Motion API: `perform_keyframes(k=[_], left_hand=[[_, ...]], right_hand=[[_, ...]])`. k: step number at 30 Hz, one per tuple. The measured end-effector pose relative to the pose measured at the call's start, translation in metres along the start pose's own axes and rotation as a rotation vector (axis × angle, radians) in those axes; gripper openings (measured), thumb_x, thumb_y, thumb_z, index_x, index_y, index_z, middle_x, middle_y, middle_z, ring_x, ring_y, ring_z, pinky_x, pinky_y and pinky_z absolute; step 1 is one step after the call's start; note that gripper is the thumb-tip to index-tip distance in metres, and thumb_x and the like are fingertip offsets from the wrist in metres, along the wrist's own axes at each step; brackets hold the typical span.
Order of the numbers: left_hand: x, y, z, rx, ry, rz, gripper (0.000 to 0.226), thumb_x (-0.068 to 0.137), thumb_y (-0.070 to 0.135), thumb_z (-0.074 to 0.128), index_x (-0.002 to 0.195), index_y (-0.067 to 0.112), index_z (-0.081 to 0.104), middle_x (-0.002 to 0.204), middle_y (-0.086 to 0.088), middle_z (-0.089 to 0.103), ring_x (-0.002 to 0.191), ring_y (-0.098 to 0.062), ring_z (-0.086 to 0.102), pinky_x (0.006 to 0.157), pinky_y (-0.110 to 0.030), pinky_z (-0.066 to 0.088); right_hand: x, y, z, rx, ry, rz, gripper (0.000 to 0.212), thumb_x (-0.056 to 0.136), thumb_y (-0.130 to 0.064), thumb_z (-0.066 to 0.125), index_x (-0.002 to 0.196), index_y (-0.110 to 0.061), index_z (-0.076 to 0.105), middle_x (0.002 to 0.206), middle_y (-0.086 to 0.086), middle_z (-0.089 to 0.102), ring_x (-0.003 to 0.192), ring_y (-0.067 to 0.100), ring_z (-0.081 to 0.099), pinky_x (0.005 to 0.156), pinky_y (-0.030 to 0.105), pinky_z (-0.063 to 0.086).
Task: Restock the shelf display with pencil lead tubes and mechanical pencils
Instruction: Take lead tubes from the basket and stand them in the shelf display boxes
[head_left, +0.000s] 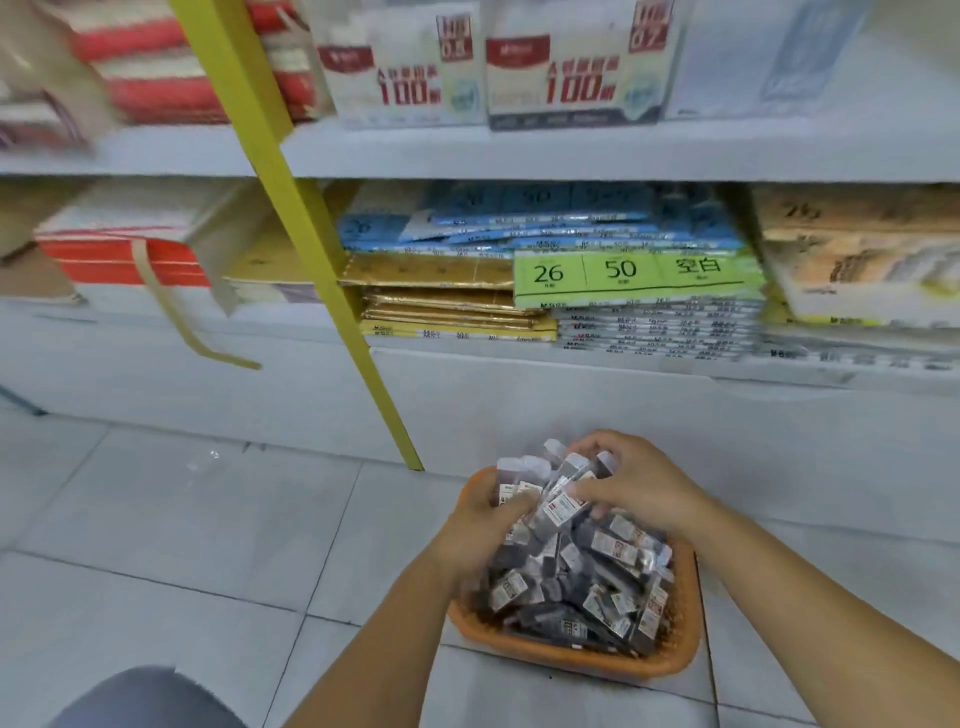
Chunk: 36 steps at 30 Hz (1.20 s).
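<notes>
Head camera looks down at your two hands, which meet over an orange basket (571, 661) standing on the pale tiled floor (182, 519) just in front of the shelf unit. The basket is heaped with pencil lead tubes (602, 582), small dark tubes with white printed labels that lie at all angles.

Your left hand (485, 525) is at the far left of the basket, with its fingers curled round a bunch of the tubes, which stick up above the pile. Your right hand (641, 486) comes over the same bunch from the right. Its fingers are bent over the tube tops and its thumb presses against a labelled tube at the front, so both hands clasp the bunch between them. Motion blur softens the fingers of the left hand.

A slanted yellow post (311, 234) runs from the top of the view down to the floor just left of the basket. On the lower shelf (571, 374) behind it lie flat stacks of packs: gold ones (441, 291), blue ones (519, 218), and a stack topped by a green label (623, 273) printed 26 and 50. Red-and-white boxes (119, 249) sit further left. White cartons (410, 67) marked 100 stand on the shelf above. A grey-clad knee (145, 696) shows at the bottom left.
</notes>
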<state>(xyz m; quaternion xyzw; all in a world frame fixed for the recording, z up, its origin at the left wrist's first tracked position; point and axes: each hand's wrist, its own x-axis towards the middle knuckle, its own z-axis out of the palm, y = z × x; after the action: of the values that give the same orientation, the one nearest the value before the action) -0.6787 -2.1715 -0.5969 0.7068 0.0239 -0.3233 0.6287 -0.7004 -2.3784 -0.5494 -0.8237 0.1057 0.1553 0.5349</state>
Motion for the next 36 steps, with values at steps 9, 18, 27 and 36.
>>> perform_keyframes(k=[9,18,27,36], left_hand=[[-0.061,0.102,-0.005,-0.248,-0.213,0.165,0.044,0.094,0.038,0.063,0.133,0.025,0.049,0.112,-0.009,0.074,0.094,-0.028,0.074,0.075,-0.046,0.061],[-0.104,0.139,0.002,-0.166,-0.131,0.334,0.040,0.092,0.026,0.072,0.128,0.023,0.054,0.102,-0.002,0.076,0.089,-0.018,0.073,0.069,-0.033,0.058],[-0.116,0.185,-0.022,-0.182,0.002,0.384,0.045,0.083,0.036,0.080,0.122,0.034,0.059,0.105,-0.011,0.077,0.075,-0.019,0.069,0.061,-0.031,0.053],[-0.087,0.235,-0.043,-0.312,0.122,0.510,0.042,0.086,0.037,0.077,0.123,0.033,0.057,0.089,-0.008,0.076,0.058,-0.017,0.057,0.057,-0.031,0.051]], right_hand=[[-0.051,-0.116,-0.034,-0.061,0.076,-0.256,0.037,0.081,-0.014,0.077,0.107,-0.018,0.051,0.089,0.001,0.065,0.064,0.013,0.068,0.063,0.029,0.054],[-0.087,-0.141,-0.030,0.189,0.247,-0.420,0.036,0.078,-0.007,0.079,0.103,-0.025,0.060,0.100,0.002,0.069,0.072,0.017,0.071,0.065,0.029,0.058],[-0.084,-0.188,-0.043,0.352,0.359,-0.423,0.006,0.093,-0.012,0.063,0.099,-0.013,0.062,0.079,0.001,0.075,0.069,0.018,0.073,0.057,0.029,0.059],[-0.055,-0.253,-0.056,0.375,0.370,-0.485,0.016,0.088,-0.011,0.069,0.100,-0.017,0.060,0.085,0.003,0.075,0.071,0.020,0.074,0.056,0.023,0.057]])
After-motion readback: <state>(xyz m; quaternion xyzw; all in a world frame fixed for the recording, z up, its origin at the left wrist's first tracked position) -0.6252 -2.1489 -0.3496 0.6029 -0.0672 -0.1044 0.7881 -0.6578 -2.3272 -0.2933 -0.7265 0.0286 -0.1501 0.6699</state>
